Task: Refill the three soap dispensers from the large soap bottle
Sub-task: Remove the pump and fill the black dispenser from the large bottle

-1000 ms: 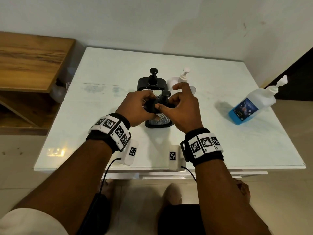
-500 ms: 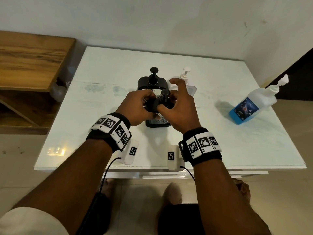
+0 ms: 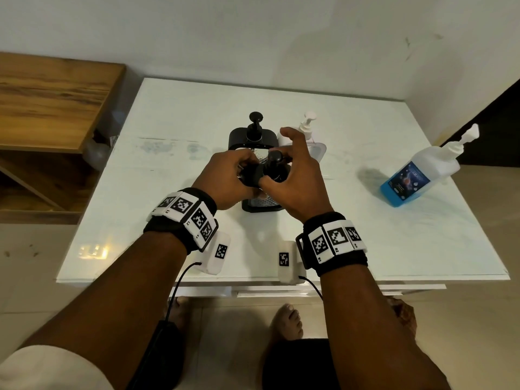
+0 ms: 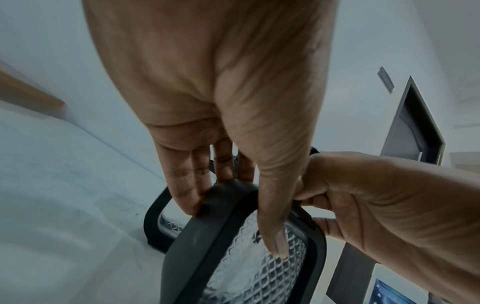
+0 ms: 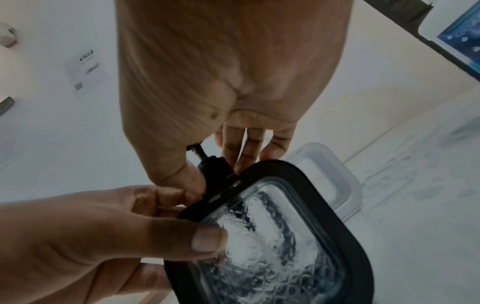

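Note:
The near soap dispenser [image 3: 261, 202], black-framed with clear diamond-cut glass, stands at the table's middle. My left hand [image 3: 233, 175] grips its black shoulder, thumb [image 4: 275, 236] lying on the glass. My right hand [image 3: 284, 170] pinches the black pump collar [image 5: 213, 164] on top, index finger raised. Behind it stand a second black dispenser [image 3: 253, 133] and a white dispenser [image 3: 308, 128], the latter partly hidden by my right hand. The large soap bottle [image 3: 416, 175], with blue liquid and a white pump, sits near the table's right edge, untouched.
The white table [image 3: 168, 170] backs onto a wall. A wooden shelf unit [image 3: 50, 102] stands to its left. Two small white tagged boxes [image 3: 219, 254] sit at the front edge under my wrists. A dark doorway lies at far right.
My right hand's fingers have shifted round the pump collar, turning a little to the left. My left hand keeps its hold on the dispenser, which stays in place.

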### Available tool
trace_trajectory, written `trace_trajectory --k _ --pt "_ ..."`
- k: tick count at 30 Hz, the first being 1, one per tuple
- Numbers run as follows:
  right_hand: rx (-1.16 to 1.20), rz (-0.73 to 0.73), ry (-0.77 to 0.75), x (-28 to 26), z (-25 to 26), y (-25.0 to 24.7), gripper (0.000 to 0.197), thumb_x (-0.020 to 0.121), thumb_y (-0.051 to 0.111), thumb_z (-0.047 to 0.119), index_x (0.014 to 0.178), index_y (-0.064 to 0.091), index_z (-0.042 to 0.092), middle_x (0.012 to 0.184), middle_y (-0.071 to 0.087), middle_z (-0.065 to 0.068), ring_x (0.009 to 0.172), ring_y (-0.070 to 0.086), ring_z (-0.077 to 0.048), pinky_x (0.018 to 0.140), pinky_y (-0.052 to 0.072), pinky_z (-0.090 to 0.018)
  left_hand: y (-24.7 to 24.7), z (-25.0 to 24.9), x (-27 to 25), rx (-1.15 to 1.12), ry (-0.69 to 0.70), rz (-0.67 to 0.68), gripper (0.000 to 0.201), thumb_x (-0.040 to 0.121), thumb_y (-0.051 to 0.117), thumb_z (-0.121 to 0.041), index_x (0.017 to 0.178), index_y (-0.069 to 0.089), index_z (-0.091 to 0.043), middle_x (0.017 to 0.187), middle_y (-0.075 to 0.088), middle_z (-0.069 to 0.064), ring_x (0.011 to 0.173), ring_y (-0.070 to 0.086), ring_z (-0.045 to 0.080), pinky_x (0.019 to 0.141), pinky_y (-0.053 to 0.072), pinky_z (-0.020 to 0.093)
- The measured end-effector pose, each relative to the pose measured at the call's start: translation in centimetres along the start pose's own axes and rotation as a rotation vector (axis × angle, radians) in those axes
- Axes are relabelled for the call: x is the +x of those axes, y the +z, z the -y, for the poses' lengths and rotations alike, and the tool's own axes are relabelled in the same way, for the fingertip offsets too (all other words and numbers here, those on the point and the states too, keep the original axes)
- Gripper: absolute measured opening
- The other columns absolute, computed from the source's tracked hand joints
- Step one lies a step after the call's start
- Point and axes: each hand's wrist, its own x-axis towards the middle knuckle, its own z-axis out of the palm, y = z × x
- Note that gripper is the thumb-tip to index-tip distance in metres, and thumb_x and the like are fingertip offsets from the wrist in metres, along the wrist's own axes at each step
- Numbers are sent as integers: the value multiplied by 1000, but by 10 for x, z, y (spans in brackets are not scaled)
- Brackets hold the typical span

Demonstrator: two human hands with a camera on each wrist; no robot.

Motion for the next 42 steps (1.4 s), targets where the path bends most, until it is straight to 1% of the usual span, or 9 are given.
trace_trajectory --k 4,9,13,15,19,26,31,35,42 --pt "-16 -82 58 0 -2 0 87 70 93 32 140 41 29 95 64 13 91 69 -3 83 57 -25 1 1 0 6 -1 -9 51 64 92 -17 109 68 -16 101 70 -2 94 67 16 83 58 34" --pt "6 -98 22 -1 1 -4 76 75 89 20 135 44 25 85 69 1 78 65 -1 70 47 -8 1 2 0 20 6 -20 55 63 94 -22 110 68 -16 102 70 -2 95 66 17 83 56 33" --pt "74 -140 -8 -1 11 -8 72 76 86 14 135 45 22 88 68 1 85 63 1 76 44 -5 1 0 0 27 14 -18 55 65 94 -21 113 68 -16 103 69 -2 95 66 17 83 56 29" --pt "116 -167 2 0 15 -9 72 76 86 16 134 45 23 87 70 4 88 67 -3 80 48 -10 1 0 0 23 13 -20 54 64 94 -20 111 68 -16 101 68 -4 94 66 17 80 55 27" --pt "216 -258 10 2 23 -16 69 75 85 15 132 45 22 84 71 3 85 73 -13 88 59 -39 2 0 0 8 4 -25 53 63 94 -17 108 67 -15 96 68 -5 91 66 16 82 59 34" --pt "340 -428 28 7 29 -37 60 78 85 11 127 50 12 91 73 -6 72 66 -10 70 55 -24 5 0 1 -30 -2 -37 52 62 92 -12 109 68 -14 96 67 -4 87 63 14 85 59 38" --pt "400 -486 75 7 29 -41 61 78 87 13 126 50 15 92 76 -9 83 75 -25 83 62 -42 9 0 3 -47 -16 -40 56 60 95 -14 108 67 -16 96 65 -8 86 62 8 85 59 36" --pt "503 -589 89 10 28 -53 65 83 82 2 135 44 12 98 75 -15 77 72 -9 73 54 -15 12 0 5 -58 -15 -48 56 60 96 -16 108 67 -16 94 65 -11 82 59 -2 80 55 28" --pt "553 -747 181 17 6 -74 58 82 82 5 127 46 12 95 75 -12 79 74 -12 76 54 -19 14 -2 4 -65 -2 -51 53 63 94 -14 108 66 -16 97 68 -10 87 64 -2 82 57 28"
